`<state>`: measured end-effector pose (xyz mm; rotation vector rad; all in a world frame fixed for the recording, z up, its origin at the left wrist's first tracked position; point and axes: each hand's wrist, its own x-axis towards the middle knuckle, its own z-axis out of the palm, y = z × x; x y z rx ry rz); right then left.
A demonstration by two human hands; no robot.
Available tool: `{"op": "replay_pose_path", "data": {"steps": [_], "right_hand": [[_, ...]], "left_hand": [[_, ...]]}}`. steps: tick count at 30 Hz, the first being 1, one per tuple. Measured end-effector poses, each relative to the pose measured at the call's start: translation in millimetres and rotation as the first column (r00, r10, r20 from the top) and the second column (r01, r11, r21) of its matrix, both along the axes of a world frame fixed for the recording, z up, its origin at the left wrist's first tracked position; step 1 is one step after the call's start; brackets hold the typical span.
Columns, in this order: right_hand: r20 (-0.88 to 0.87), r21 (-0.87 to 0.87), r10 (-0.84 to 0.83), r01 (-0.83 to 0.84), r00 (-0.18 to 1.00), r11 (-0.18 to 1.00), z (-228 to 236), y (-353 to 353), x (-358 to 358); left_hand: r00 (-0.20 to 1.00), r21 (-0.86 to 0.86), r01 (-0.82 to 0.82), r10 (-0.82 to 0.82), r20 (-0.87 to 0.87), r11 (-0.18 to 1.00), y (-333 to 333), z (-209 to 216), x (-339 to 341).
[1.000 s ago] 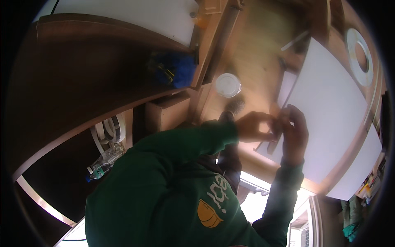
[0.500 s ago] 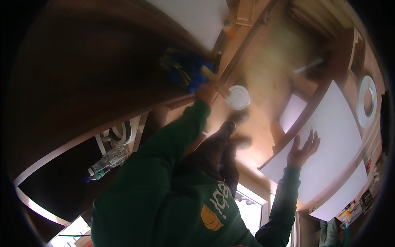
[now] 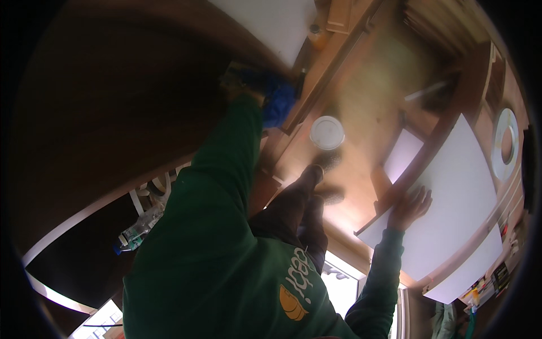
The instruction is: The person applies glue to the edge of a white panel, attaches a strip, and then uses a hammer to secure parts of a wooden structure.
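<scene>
My left arm stretches forward, and my left hand [image 3: 244, 95] is in the dim area beside a crumpled blue plastic bag [image 3: 279, 103]. Its fingers are dark and smeared, so I cannot tell what it holds, if anything. On the right, my right hand [image 3: 410, 208] lies against a white sheet panel [image 3: 451, 192] near its left edge, fingers stretched out and holding nothing. A round white bucket lid [image 3: 327, 133] shows on the floor ahead of my feet.
A dark brown panel [image 3: 130, 96] fills the left side. Under its edge lies a clear plastic bottle [image 3: 138, 230] with a blue cap. A white roll of edging tape [image 3: 504, 144] sits at far right. An orange bottle [image 3: 317, 37] stands at the far end.
My left hand has moved forward and left to the blue bag; the pale wooden stick-like piece it held is no longer visible. My right hand has shifted slightly down and left over the white panel.
</scene>
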<state>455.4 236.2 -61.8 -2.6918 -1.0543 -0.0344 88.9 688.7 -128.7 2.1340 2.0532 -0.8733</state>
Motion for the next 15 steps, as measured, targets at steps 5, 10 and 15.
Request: {"op": "replay_pose_path", "data": {"steps": [5,10,15], "right_hand": [[-0.122,0.027,-0.032,0.036,0.992,0.999,-0.7,15.3,-21.0],[-0.105,0.036,-0.057,0.061,0.993,0.997,0.2,13.7,-13.1],[-0.060,0.024,-0.067,0.069,0.996,0.997,1.6,13.0,-9.1]], "left_hand": [[0.944,0.016,0.138,-0.127,-0.304,0.990,32.9,-41.2,-88.7],[0.992,-0.032,-0.025,0.021,-0.121,0.999,38.8,-68.7,-105.8],[0.996,-0.068,-0.086,0.085,-0.028,0.994,29.2,-72.7,-91.1]]}}
